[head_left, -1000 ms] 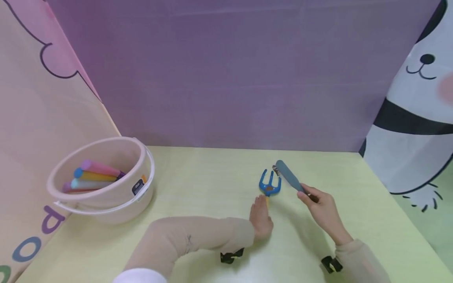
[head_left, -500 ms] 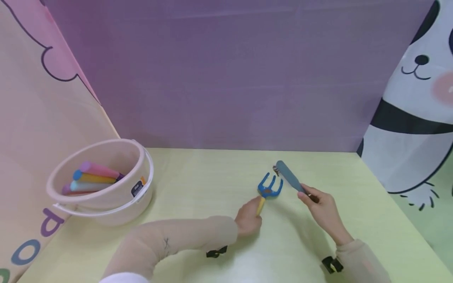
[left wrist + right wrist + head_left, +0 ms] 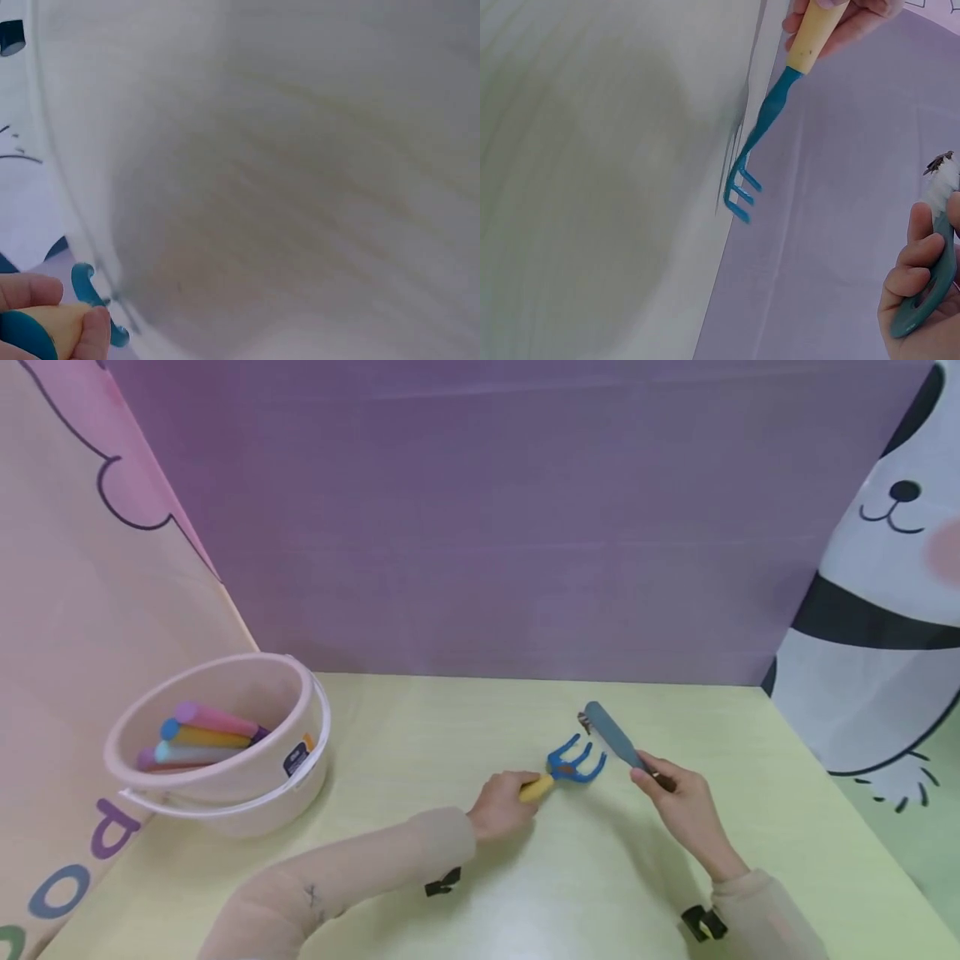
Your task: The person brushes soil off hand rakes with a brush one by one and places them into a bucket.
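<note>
My left hand (image 3: pixel 504 806) grips the yellow handle of a small hand rake (image 3: pixel 573 768). Three blue tines point right, with a brown smudge on the rake's head. In the left wrist view, fingers (image 3: pixel 94 334) and thumb pinch the yellow handle close to the blue head. My right hand (image 3: pixel 690 806) holds a teal-handled brush (image 3: pixel 613 735) up and to the left. Its white, bristle-like end with dark bits at the tip shows in the right wrist view, where fingers (image 3: pixel 915 259) curl round the handle. Rake and brush are close together but apart.
A pale pink bucket (image 3: pixel 288 714) with a white handle stands on the left of the light yellow table (image 3: pixel 420 735). Inside lie several colourful handles (image 3: pixel 213 718). A purple cloth wall (image 3: pixel 480 527) closes the back, and a panda-print wall (image 3: pixel 877 693) stands at the right.
My left hand has moved left, going from straight fingers laid over the hand rake's handle to a grip on it. The rake's tines have swung from pointing away to the right. My right hand stays put.
</note>
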`<state>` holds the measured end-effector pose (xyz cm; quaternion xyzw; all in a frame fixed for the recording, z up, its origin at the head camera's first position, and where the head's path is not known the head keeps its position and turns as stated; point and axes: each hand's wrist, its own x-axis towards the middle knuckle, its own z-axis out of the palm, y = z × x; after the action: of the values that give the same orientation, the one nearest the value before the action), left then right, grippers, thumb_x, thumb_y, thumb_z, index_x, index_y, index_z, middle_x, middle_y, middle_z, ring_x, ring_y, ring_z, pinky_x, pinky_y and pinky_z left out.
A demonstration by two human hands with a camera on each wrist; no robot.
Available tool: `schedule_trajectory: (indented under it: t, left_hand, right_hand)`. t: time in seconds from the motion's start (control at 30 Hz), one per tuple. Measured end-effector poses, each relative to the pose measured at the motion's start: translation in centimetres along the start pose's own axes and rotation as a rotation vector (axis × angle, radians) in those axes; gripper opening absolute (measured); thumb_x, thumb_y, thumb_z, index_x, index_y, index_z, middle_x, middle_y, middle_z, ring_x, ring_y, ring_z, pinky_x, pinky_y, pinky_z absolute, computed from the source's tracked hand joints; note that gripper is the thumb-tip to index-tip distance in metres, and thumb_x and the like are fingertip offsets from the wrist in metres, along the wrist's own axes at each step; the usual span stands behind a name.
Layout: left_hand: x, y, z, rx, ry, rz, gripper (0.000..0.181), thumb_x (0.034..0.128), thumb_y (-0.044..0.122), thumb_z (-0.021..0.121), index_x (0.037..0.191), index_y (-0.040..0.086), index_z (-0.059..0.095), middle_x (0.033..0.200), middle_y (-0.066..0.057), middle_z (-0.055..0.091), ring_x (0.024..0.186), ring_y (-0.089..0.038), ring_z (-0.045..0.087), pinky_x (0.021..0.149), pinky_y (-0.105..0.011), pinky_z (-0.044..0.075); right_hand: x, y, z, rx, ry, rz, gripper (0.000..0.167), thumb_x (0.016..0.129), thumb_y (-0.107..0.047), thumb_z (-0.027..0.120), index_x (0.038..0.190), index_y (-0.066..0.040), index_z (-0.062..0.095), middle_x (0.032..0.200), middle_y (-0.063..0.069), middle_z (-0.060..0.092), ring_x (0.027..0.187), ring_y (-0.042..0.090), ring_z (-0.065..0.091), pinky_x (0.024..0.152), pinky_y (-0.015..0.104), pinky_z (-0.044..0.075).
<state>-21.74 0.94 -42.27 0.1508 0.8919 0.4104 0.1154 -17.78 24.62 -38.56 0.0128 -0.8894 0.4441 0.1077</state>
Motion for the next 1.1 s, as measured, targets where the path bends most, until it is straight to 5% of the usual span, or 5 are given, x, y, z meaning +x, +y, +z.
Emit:
schedule_trajectory:
  t: [0.33, 0.53, 0.73, 1.1]
  left_hand:
    - [-0.9, 0.2, -3.6, 0.091, 0.043, 0.104, 0.044, 0.0833, 0.006, 0.061, 0.127, 0.003, 0.053, 0.12, -0.014, 0.06, 0.076, -0.013, 0.049, 0.068, -0.023, 0.046]
    - [-1.9, 1.1, -5.8, 0.114, 0.073, 0.104, 0.045, 0.0831, 0.005, 0.06, 0.128, 0.007, 0.053, 0.12, -0.013, 0.06, 0.068, -0.013, 0.048, 0.056, -0.019, 0.044]
    - [-3.3, 1.2, -7.4, 0.102, 0.095, 0.106, 0.045, 0.0849, 0.005, 0.06, 0.129, 0.007, 0.052, 0.122, -0.013, 0.06, 0.065, -0.013, 0.049, 0.053, -0.02, 0.045]
    - [-5.4, 0.3, -8.4, 0.106, 0.116, 0.168, 0.043, 0.0842, 0.003, 0.06, 0.127, 0.004, 0.054, 0.122, -0.015, 0.059, 0.062, -0.012, 0.048, 0.052, -0.018, 0.045]
  right_hand:
    - [0.0, -0.5, 0.1, -0.003, -0.011, 0.014, 0.043, 0.091, -0.025, 0.057, 0.124, 0.002, 0.054, 0.093, 0.019, 0.065, 0.063, 0.004, 0.045, 0.051, 0.02, 0.038]
    - [0.0, -0.9, 0.7, 0.024, -0.017, 0.0, 0.041, 0.09, -0.022, 0.058, 0.123, 0.003, 0.055, 0.102, 0.023, 0.065, 0.066, 0.003, 0.048, 0.054, 0.019, 0.041]
    - [0.4, -1.7, 1.7, 0.036, -0.03, -0.059, 0.038, 0.09, -0.021, 0.059, 0.12, 0.001, 0.058, 0.082, 0.016, 0.062, 0.059, 0.006, 0.043, 0.05, 0.02, 0.037]
    - [0.5, -2.2, 3.3, -0.142, -0.092, -0.228, 0.033, 0.087, -0.013, 0.062, 0.117, 0.0, 0.061, 0.069, 0.001, 0.053, 0.049, 0.004, 0.034, 0.043, 0.019, 0.032]
